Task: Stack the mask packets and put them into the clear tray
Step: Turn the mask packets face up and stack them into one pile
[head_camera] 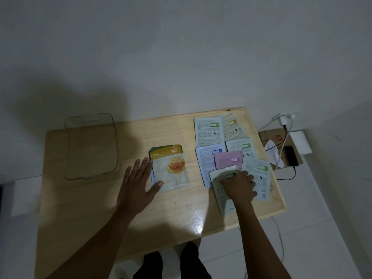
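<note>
— While our left hand lies flat, fingers spread, beside the small stack topped by honey, what grips?
— Our right hand pinches a pale packet among the spread packets; the clear tray sits far left on the table.

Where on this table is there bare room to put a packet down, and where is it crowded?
Bare wood lies between the clear tray and the honey packet stack, and along the near edge of the table between the two forearms. The tray itself holds nothing. The right side is crowded: overlapping loose packets reach the table's right edge, with the right hand pressing one.
</note>
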